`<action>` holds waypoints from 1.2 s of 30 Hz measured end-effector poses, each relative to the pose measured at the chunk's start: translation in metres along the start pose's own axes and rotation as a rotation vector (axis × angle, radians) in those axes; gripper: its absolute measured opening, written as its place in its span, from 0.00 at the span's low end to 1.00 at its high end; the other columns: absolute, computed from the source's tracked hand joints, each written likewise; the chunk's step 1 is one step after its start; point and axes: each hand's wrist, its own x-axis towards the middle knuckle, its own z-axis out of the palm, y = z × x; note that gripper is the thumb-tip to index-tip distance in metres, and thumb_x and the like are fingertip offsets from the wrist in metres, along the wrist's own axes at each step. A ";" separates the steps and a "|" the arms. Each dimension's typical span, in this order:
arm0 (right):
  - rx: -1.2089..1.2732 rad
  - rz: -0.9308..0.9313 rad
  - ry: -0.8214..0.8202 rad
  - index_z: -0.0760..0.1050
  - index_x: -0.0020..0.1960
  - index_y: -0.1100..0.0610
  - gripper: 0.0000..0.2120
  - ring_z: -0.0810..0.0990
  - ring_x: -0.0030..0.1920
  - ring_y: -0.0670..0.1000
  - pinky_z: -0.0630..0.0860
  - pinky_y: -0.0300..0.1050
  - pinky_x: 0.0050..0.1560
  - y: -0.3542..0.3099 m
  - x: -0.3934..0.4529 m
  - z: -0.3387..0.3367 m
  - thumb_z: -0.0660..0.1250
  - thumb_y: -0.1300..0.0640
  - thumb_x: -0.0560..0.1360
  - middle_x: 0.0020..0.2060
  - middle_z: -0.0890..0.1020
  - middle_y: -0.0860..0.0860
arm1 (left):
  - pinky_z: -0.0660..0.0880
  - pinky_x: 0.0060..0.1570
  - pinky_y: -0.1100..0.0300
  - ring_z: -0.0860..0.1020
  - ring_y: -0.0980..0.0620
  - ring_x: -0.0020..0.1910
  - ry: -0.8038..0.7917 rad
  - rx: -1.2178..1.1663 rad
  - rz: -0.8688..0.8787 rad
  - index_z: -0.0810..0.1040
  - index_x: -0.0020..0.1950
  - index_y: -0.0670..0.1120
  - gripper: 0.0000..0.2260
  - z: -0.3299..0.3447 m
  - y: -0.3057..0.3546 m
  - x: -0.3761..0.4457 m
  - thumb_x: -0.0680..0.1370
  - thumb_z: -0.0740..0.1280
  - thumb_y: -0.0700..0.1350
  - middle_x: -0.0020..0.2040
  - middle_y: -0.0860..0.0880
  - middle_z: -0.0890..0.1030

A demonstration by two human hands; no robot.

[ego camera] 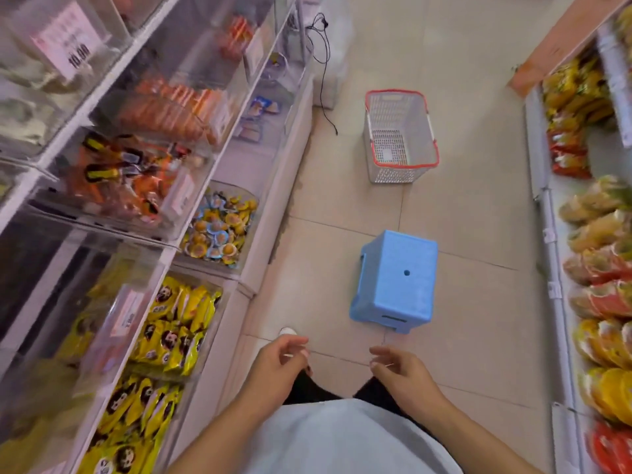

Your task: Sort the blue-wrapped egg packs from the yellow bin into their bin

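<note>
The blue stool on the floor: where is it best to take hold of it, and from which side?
The blue stool stands upright just ahead of both empty hands. Probably best is the slot low in its near side: reach down from the near side, hook the fingers in and lift. The flat top offers no hold.

a pink price card on the top-left clear bin reads "10.00"; other labels are too blurred.

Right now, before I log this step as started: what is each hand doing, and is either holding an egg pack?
Left hand: open, fingers loosely curled, holding nothing.
Right hand: open, fingers loosely curled, holding nothing.
</note>
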 end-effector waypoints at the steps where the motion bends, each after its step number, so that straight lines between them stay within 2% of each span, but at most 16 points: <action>1: -0.011 -0.008 -0.007 0.79 0.57 0.47 0.10 0.83 0.48 0.41 0.77 0.38 0.54 -0.018 0.013 -0.002 0.69 0.55 0.76 0.47 0.85 0.43 | 0.77 0.56 0.55 0.82 0.48 0.52 0.001 -0.021 0.017 0.81 0.55 0.52 0.09 -0.010 0.013 0.014 0.79 0.68 0.40 0.50 0.50 0.85; 4: -0.029 -0.031 -0.029 0.79 0.54 0.43 0.08 0.82 0.50 0.39 0.74 0.35 0.54 -0.060 0.054 -0.009 0.68 0.53 0.76 0.45 0.85 0.38 | 0.77 0.54 0.55 0.83 0.47 0.50 0.023 -0.023 -0.012 0.81 0.55 0.52 0.08 -0.036 0.039 0.054 0.80 0.67 0.40 0.49 0.48 0.85; 7: -0.033 -0.042 -0.028 0.78 0.54 0.40 0.09 0.82 0.48 0.38 0.75 0.37 0.55 -0.104 0.083 -0.017 0.67 0.50 0.75 0.44 0.85 0.36 | 0.78 0.52 0.54 0.83 0.46 0.49 0.056 -0.051 -0.032 0.81 0.55 0.50 0.08 -0.051 0.060 0.086 0.80 0.68 0.40 0.48 0.47 0.85; 11: -0.116 -0.058 -0.096 0.78 0.55 0.41 0.10 0.82 0.49 0.38 0.77 0.40 0.55 -0.149 0.143 -0.032 0.67 0.51 0.74 0.46 0.85 0.39 | 0.76 0.44 0.65 0.84 0.50 0.46 0.072 -0.024 -0.043 0.81 0.55 0.52 0.08 -0.064 0.091 0.142 0.79 0.69 0.40 0.47 0.48 0.86; 13: -0.125 -0.044 -0.120 0.78 0.54 0.41 0.10 0.82 0.50 0.38 0.76 0.35 0.53 -0.169 0.176 -0.044 0.67 0.54 0.76 0.47 0.84 0.40 | 0.75 0.42 0.67 0.84 0.52 0.45 0.103 -0.025 -0.047 0.81 0.55 0.52 0.08 -0.069 0.110 0.170 0.79 0.68 0.40 0.48 0.48 0.85; 15: -0.171 -0.053 -0.154 0.77 0.54 0.39 0.09 0.81 0.49 0.37 0.74 0.29 0.47 -0.193 0.210 -0.061 0.67 0.52 0.77 0.49 0.84 0.40 | 0.77 0.45 0.63 0.84 0.52 0.45 0.153 -0.038 -0.042 0.81 0.55 0.53 0.08 -0.075 0.134 0.198 0.79 0.68 0.41 0.48 0.48 0.85; 18: -0.226 -0.065 -0.184 0.75 0.59 0.40 0.11 0.80 0.52 0.37 0.72 0.30 0.48 -0.232 0.256 -0.091 0.66 0.49 0.78 0.51 0.82 0.38 | 0.79 0.52 0.54 0.83 0.52 0.48 0.207 -0.056 -0.048 0.82 0.55 0.54 0.08 -0.080 0.169 0.241 0.79 0.69 0.43 0.49 0.50 0.85; 22: -0.359 -0.095 -0.234 0.76 0.60 0.44 0.11 0.82 0.50 0.43 0.78 0.40 0.53 -0.283 0.315 -0.126 0.65 0.52 0.79 0.49 0.81 0.40 | 0.77 0.49 0.63 0.83 0.57 0.47 0.239 -0.091 -0.053 0.81 0.57 0.54 0.08 -0.081 0.207 0.287 0.79 0.68 0.44 0.48 0.52 0.85; 24: -0.414 -0.132 -0.240 0.77 0.60 0.48 0.11 0.81 0.44 0.43 0.77 0.36 0.46 -0.309 0.341 -0.133 0.66 0.55 0.78 0.45 0.82 0.41 | 0.76 0.48 0.62 0.83 0.56 0.48 0.281 -0.118 -0.060 0.81 0.57 0.54 0.08 -0.088 0.215 0.304 0.79 0.69 0.44 0.48 0.51 0.84; 26: -0.470 -0.178 -0.260 0.78 0.62 0.50 0.13 0.80 0.41 0.40 0.73 0.31 0.42 -0.337 0.365 -0.136 0.66 0.55 0.78 0.43 0.81 0.39 | 0.78 0.53 0.58 0.82 0.55 0.50 0.315 -0.137 -0.086 0.82 0.56 0.55 0.08 -0.097 0.221 0.321 0.79 0.69 0.45 0.50 0.51 0.83; 28: -0.549 -0.209 -0.297 0.76 0.64 0.49 0.14 0.80 0.45 0.41 0.74 0.34 0.48 -0.360 0.385 -0.132 0.65 0.53 0.79 0.46 0.81 0.40 | 0.78 0.57 0.53 0.82 0.51 0.51 0.337 -0.138 -0.126 0.82 0.56 0.52 0.08 -0.107 0.221 0.336 0.79 0.69 0.43 0.51 0.50 0.83; 30: -0.602 -0.244 -0.332 0.75 0.66 0.48 0.16 0.80 0.49 0.43 0.75 0.38 0.53 -0.385 0.398 -0.125 0.63 0.50 0.79 0.49 0.81 0.40 | 0.79 0.56 0.53 0.82 0.51 0.50 0.354 -0.120 -0.159 0.82 0.54 0.52 0.07 -0.116 0.219 0.347 0.78 0.70 0.42 0.50 0.49 0.83; 34: -0.705 -0.375 -0.455 0.72 0.70 0.46 0.19 0.79 0.55 0.44 0.74 0.37 0.58 -0.421 0.424 -0.099 0.61 0.48 0.80 0.55 0.80 0.43 | 0.75 0.49 0.66 0.80 0.59 0.49 0.378 -0.058 -0.169 0.81 0.52 0.56 0.07 -0.130 0.215 0.363 0.77 0.71 0.44 0.50 0.55 0.82; 36: -0.806 -0.436 -0.540 0.71 0.71 0.46 0.19 0.78 0.59 0.46 0.74 0.39 0.60 -0.433 0.431 -0.085 0.61 0.49 0.80 0.60 0.79 0.45 | 0.75 0.53 0.64 0.79 0.60 0.52 0.415 -0.019 -0.187 0.81 0.55 0.54 0.09 -0.133 0.213 0.365 0.77 0.71 0.44 0.52 0.56 0.82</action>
